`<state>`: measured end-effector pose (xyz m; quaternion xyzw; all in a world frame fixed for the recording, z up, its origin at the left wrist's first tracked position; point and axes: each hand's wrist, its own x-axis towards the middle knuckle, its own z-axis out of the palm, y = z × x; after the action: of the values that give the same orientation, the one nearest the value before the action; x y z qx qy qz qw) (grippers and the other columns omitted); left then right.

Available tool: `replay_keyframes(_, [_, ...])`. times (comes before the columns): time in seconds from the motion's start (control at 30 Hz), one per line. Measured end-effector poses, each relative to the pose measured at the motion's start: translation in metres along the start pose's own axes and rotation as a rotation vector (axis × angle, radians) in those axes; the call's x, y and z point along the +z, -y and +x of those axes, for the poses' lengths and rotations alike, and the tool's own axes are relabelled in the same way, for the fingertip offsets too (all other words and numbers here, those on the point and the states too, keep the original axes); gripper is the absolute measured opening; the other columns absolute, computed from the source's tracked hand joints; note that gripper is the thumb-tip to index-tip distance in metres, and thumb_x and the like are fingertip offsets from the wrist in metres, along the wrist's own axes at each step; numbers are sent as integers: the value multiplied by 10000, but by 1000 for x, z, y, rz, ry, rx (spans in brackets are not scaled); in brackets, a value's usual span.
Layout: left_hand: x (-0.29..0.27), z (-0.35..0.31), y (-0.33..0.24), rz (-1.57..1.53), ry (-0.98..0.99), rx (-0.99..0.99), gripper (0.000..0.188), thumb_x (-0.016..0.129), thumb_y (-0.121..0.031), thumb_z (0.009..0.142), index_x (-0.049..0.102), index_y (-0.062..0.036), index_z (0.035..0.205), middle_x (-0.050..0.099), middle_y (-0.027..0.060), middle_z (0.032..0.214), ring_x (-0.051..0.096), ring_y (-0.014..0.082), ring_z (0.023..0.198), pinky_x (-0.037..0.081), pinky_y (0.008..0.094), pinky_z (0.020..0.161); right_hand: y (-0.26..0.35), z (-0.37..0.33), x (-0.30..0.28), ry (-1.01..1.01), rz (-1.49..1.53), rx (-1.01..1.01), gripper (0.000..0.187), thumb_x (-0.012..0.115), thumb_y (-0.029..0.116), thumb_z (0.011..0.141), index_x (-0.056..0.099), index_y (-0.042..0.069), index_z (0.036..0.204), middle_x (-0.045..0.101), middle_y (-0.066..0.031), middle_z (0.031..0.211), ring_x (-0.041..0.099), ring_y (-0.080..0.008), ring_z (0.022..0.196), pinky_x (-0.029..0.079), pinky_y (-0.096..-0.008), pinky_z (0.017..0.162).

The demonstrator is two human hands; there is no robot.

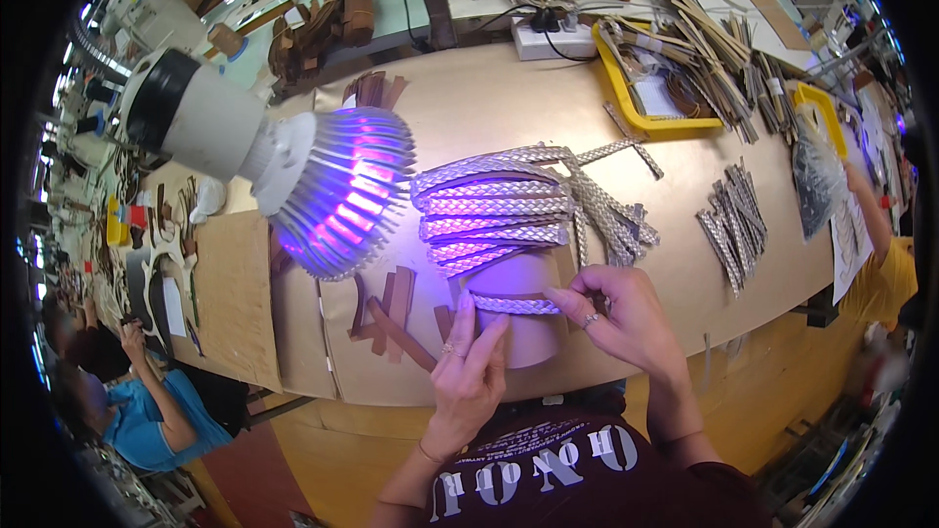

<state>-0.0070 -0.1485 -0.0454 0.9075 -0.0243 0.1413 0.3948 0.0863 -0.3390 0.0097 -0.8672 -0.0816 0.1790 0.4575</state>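
Observation:
A silvery braided strap (pixel 514 305) with a brown backing strip lies across a pale rounded form (pixel 533 344) at the near side of the table. My left hand (pixel 468 376) grips the strap's left end, with fingertips pressed against it. At its right end, my right hand (pixel 621 318) pinches the strap between thumb and fingers; a ring shows on it. Just beyond my hands, several braided straps (pixel 494 206) lie side by side over the same form under purple light. Its underside is hidden. Loose braided straps (pixel 611 220) lie to the right of it.
A large finned lamp (pixel 342 191) hangs close on the left. Brown leather strips (pixel 396 308) lie below it. Farther right are a bundle of braided straps (pixel 734 220) and a yellow tray (pixel 636 117) with strips. Other people work at both sides; one wears a blue shirt (pixel 171 420).

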Motion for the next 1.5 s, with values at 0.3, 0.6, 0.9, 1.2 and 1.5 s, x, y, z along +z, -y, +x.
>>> replay_keyframes(0.3, [-3,1,-3,77,29,2,309,608,-5,858,672,-82,1151,533,279,1332,656,375,1047,548,376,814,-15,2,6,27,74,61,405,705,378,867,656,-9,760,551,-100,562,520,-221,504,417,-347,500])
replay_keyframes(0.6, [-4,-1,-4,92,49,-18,310,591,-14,877,657,-74,1174,524,297,1332,651,369,1064,550,367,804,-26,1,20,-31,51,29,420,703,426,857,670,16,772,584,-108,562,587,-277,506,459,-375,507])
replay_keyframes(0.9, [-9,-1,-5,132,164,7,433,558,19,853,618,-113,1261,449,314,1395,587,438,1145,527,414,876,-49,-5,33,29,448,132,270,671,246,923,650,-5,823,607,-1,703,534,-76,685,444,-265,636])
replay_keyframes(1.2, [-18,3,-14,198,285,-19,532,548,42,836,569,-133,1338,421,349,1394,535,465,1199,491,442,941,-60,-10,36,14,624,94,277,664,258,937,653,-12,875,591,24,693,483,-42,654,417,-242,581])
replay_keyframes(1.5, [-20,4,-16,199,321,-51,506,541,48,850,575,-118,1327,400,357,1403,508,483,1222,473,466,964,-56,-12,47,-118,389,40,281,687,271,906,639,1,842,572,-76,625,518,-144,560,428,-315,539])
